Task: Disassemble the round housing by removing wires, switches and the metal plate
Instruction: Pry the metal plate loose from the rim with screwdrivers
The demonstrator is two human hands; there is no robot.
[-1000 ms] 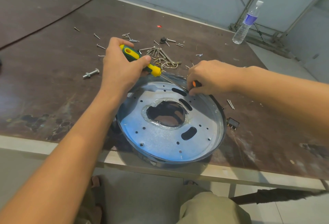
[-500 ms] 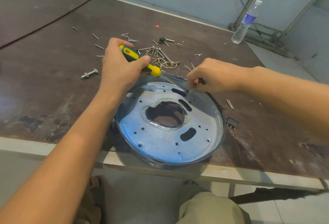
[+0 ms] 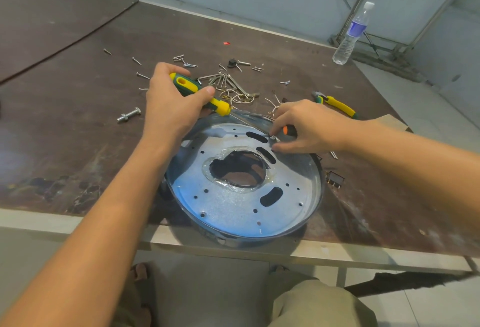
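The round housing [image 3: 315, 189] lies open side up at the table's front edge, with the holed metal plate [image 3: 233, 204] seated inside it. My left hand [image 3: 171, 103] grips a green-and-yellow screwdriver [image 3: 218, 106]. Its shaft slants right to the housing's far rim. My right hand [image 3: 309, 124] hovers over that far rim and holds a small orange-and-black tool [image 3: 288, 130] in curled fingers. Its fingertips touch the plate beside a small metal piece [image 3: 272, 137]. The screwdriver's tip is hidden under this hand.
Hex keys [image 3: 228, 82], thin wires [image 3: 241, 98] and loose screws lie behind the housing. Left of it is a bolt [image 3: 128, 115]. Yellow-handled pliers [image 3: 337, 104] and a black switch [image 3: 335, 178] lie to the right, with a water bottle [image 3: 352, 36] at the far right.
My right hand has shifted a little to the right along the far rim, and more of the orange-and-black tool shows. My left hand keeps its grip on the screwdriver.
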